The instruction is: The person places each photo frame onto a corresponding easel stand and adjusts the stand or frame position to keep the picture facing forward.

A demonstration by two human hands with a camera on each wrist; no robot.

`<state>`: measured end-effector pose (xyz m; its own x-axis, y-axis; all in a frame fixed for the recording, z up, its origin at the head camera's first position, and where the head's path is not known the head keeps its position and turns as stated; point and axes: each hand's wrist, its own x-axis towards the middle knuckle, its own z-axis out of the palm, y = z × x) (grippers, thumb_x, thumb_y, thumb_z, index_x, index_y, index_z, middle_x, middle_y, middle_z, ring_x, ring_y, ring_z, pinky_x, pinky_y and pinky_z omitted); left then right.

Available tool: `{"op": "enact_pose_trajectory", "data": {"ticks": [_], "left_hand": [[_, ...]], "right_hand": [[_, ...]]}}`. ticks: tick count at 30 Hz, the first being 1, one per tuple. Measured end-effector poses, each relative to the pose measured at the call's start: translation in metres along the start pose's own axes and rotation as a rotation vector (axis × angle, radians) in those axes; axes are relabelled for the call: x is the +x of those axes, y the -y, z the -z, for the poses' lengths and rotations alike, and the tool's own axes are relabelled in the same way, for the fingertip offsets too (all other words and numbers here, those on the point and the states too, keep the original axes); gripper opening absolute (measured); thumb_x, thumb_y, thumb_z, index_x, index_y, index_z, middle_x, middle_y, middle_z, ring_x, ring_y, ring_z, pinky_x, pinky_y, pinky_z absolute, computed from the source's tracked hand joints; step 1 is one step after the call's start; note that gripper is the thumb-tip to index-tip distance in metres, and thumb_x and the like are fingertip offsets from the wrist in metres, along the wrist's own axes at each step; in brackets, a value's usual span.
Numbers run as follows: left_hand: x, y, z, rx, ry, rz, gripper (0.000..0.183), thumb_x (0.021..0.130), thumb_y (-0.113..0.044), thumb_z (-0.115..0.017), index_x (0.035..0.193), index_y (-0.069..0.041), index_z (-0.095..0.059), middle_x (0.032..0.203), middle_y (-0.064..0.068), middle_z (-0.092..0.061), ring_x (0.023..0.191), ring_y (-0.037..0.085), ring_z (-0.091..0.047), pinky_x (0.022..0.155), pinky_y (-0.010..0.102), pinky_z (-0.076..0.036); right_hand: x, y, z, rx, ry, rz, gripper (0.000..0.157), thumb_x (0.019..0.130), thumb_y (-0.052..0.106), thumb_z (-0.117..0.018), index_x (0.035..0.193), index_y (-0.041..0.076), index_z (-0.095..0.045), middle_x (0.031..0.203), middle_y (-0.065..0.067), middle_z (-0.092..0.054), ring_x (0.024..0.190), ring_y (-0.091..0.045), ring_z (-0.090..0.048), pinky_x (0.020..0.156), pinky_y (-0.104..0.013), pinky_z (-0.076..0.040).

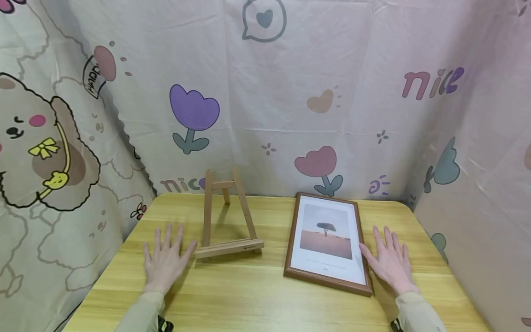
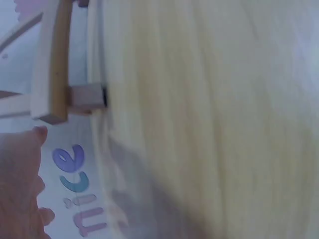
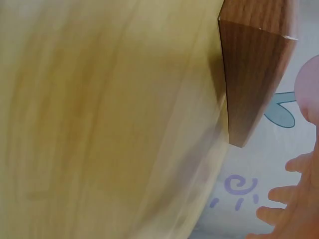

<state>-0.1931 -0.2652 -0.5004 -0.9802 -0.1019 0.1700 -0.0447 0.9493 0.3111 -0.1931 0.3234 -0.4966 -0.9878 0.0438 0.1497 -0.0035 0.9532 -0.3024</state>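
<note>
A small wooden easel (image 1: 230,248) stands left of centre on the table, its front ledge facing me. My left hand (image 1: 166,265) is just left of it, fingers spread, thumb close by the ledge's left end. In the left wrist view that ledge (image 2: 51,64) shows near the fingers of the hand (image 2: 20,184). Right of centre lies a brown picture frame (image 1: 327,281), face up, around a print of a tree (image 1: 325,233). My right hand (image 1: 390,265) spreads beside it, thumb at its right edge. The frame's brown side (image 3: 254,79) appears large in the right wrist view.
Both objects are on a light wood-grain table (image 1: 265,309) with rounded far corners. A pale patterned cloth (image 1: 265,92) hangs behind the table and along both sides. Dark bands (image 1: 165,324) show at the sleeves.
</note>
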Motion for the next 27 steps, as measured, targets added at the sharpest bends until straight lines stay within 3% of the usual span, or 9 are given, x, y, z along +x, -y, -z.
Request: {"op": "enact_pose_trajectory", "data": {"ticks": [12, 19, 27], "left_hand": [[-0.015, -0.039, 0.018, 0.020, -0.025, -0.018, 0.081, 0.102, -0.067, -0.030, 0.164, -0.021, -0.004, 0.170, 0.018, 0.000, 0.155, 0.047, 0.005, 0.118, 0.071, 0.011], [-0.022, -0.074, 0.017, 0.030, -0.108, -0.102, 0.084, 0.099, -0.064, -0.044, 0.162, -0.015, -0.018, 0.168, 0.021, -0.011, 0.154, 0.045, -0.010, 0.123, 0.066, -0.006], [-0.031, -0.121, 0.007, 0.058, -0.149, -0.224, 0.088, 0.095, -0.064, -0.053, 0.162, -0.015, -0.021, 0.165, 0.021, -0.024, 0.150, 0.043, -0.026, 0.121, 0.061, -0.025]], "right_hand": [[-0.005, 0.002, 0.009, 0.051, 0.056, 0.006, 0.087, 0.102, 0.061, -0.039, 0.161, 0.004, -0.011, 0.161, -0.037, -0.009, 0.143, -0.062, -0.014, 0.112, -0.079, -0.008], [-0.007, 0.005, 0.014, 0.116, 0.132, -0.002, 0.090, 0.102, 0.061, -0.038, 0.159, -0.004, -0.011, 0.158, -0.043, -0.014, 0.138, -0.066, -0.019, 0.108, -0.081, -0.016], [-0.009, 0.005, 0.016, 0.215, 0.231, -0.025, 0.093, 0.102, 0.058, -0.041, 0.158, -0.009, -0.009, 0.155, -0.047, -0.015, 0.138, -0.067, -0.021, 0.108, -0.079, -0.023]]}}
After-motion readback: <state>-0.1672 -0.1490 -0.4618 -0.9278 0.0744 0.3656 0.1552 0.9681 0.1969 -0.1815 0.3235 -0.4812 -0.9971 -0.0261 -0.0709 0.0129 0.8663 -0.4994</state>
